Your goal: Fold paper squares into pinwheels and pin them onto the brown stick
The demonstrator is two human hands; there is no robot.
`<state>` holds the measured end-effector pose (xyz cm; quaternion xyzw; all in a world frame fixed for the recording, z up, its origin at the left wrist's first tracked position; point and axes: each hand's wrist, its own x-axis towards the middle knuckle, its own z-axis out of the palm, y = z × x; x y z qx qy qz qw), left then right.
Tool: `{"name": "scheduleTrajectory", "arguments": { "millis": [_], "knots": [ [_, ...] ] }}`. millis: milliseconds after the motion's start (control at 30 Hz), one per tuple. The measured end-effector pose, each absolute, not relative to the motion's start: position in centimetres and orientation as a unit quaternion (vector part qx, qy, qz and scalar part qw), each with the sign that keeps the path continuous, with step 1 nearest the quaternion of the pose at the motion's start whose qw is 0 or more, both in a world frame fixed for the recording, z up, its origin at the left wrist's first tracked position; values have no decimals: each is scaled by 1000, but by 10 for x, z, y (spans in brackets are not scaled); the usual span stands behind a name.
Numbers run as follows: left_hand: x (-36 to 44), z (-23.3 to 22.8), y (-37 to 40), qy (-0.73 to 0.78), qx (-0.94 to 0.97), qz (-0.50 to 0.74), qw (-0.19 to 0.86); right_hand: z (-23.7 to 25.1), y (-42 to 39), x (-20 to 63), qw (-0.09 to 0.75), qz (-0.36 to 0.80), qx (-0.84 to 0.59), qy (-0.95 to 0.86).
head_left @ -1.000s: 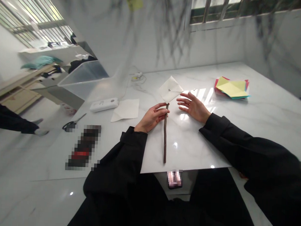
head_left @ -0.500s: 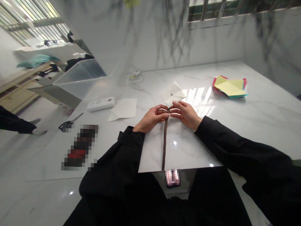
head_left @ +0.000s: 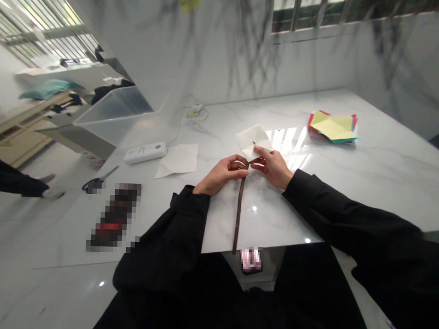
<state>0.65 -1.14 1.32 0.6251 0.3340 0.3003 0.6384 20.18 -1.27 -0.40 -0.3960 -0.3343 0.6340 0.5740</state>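
And here comes the right hand (head_left: 275, 166)! A second ago it hung apart from the work, fingers spread; half a second ago it came in beside the stick. Now its thumb lies over the lower right of the folded white paper (head_left: 246, 136), right by the metal pin (head_left: 254, 142), the other fingers curled in below: a pinch on the paper, by the look of it. Over on the left, the left hand (head_left: 222, 174) keeps its grip, thumb and fingers closed around the top of the brown stick (head_left: 239, 213), just under the paper's near corner. And the stick has slid nearer: its lower end has reached the near edge of the desk (head_left: 312, 196). So it's two-handed work now, stick steadied from the left, paper controlled from the right, which should keep the joint between them from twisting. All around, no change: loose white sheet (head_left: 180, 160) to the left, scissors (head_left: 98, 182) farther left, coloured paper stack (head_left: 334, 126) off to the far right, all untouched.
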Motion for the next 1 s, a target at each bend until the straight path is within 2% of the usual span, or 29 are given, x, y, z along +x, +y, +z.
{"name": "scheduleTrajectory", "arguments": {
  "millis": [667,1000],
  "knots": [
    [12,17,-15,344,615,307,640,-1,-13,203,585,620,-425,-305],
    [17,20,-20,347,588,301,666,0,-9,209,577,667,-387,-270]
  ]
}}
